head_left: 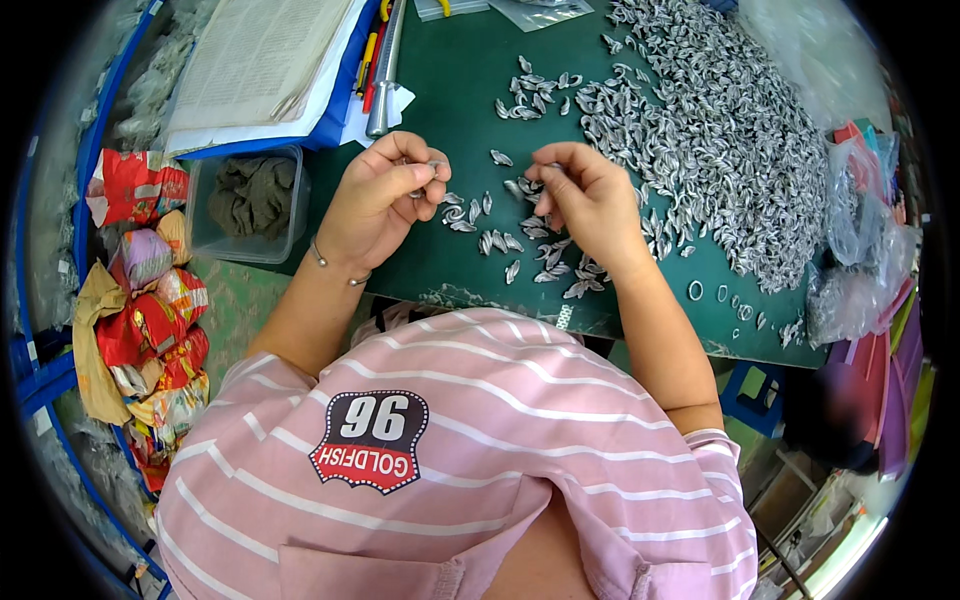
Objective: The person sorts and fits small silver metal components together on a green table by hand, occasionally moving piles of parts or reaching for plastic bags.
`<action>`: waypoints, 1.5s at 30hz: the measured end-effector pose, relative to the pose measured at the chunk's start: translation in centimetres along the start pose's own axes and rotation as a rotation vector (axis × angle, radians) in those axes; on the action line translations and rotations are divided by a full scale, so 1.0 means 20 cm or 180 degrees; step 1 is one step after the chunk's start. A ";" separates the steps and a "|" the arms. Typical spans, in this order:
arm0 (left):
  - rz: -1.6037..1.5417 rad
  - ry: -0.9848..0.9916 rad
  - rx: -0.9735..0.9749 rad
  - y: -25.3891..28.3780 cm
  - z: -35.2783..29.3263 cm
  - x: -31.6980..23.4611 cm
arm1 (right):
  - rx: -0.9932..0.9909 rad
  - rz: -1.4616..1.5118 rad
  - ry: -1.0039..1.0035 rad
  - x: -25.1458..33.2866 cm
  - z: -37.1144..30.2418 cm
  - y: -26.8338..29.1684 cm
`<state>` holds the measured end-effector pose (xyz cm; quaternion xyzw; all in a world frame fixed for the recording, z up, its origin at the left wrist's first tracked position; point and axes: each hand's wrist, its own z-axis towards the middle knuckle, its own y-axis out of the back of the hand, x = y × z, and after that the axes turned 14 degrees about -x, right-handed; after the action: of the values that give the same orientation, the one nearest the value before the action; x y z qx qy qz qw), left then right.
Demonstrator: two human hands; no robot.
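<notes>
Many silvery-grey leaf-shaped pieces (720, 170): curved, ridged, pointed; heaped upper right of frame on green table (455, 80), others scattered at centre. Left hand (375, 197): thumb and forefinger pinched on one piece. Right hand (597, 208): fingers curled at loose pieces; cannot tell if gripping. Shirt badge (370, 440): black-and-red shield, white lettering. Printed sheet (250, 60), upper left: text too small.
</notes>
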<state>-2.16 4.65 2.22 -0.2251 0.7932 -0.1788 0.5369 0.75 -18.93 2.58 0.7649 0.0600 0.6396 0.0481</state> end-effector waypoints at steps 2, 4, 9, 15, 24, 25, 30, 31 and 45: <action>0.0026 -0.0018 -0.0136 -0.03 -0.02 -0.01 | 0.0018 -0.0890 0.0837 -0.02 -0.01 0.00; 0.0163 0.0014 -0.0108 -0.01 -0.03 -0.02 | -0.0083 -0.1520 0.1503 -0.02 0.00 -0.01; 0.2772 -0.1293 -0.0261 -0.02 -0.04 0.03 | -0.0120 -0.2356 0.2062 -0.05 -0.02 -0.05; 0.3946 -0.2311 -0.0169 0.00 -0.04 0.10 | 0.0381 0.1030 -0.0358 -0.04 0.00 0.15; 0.1947 -0.0267 -0.0186 -0.02 -0.04 0.03 | -0.0136 -0.0971 0.0594 -0.09 -0.17 0.24; 0.1459 -0.0120 -0.0081 -0.01 -0.04 0.03 | -0.0029 -0.1515 0.1264 -0.10 -0.19 0.24; -0.0167 0.0393 0.0294 0.01 -0.04 -0.03 | -0.0087 -0.2389 0.1929 -0.05 -0.25 0.18; -0.0423 0.0488 0.0511 0.04 -0.03 -0.04 | -0.0154 -0.2352 0.1870 -0.05 -0.26 0.17; 0.4276 -0.2113 0.0320 -0.03 -0.08 0.08 | -0.0017 0.1365 -0.0380 -0.13 -0.24 0.32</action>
<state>-4.07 3.29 1.84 0.2901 0.5472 0.2287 0.7511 -4.27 -25.61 1.93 0.7965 -0.1086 0.5889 -0.0835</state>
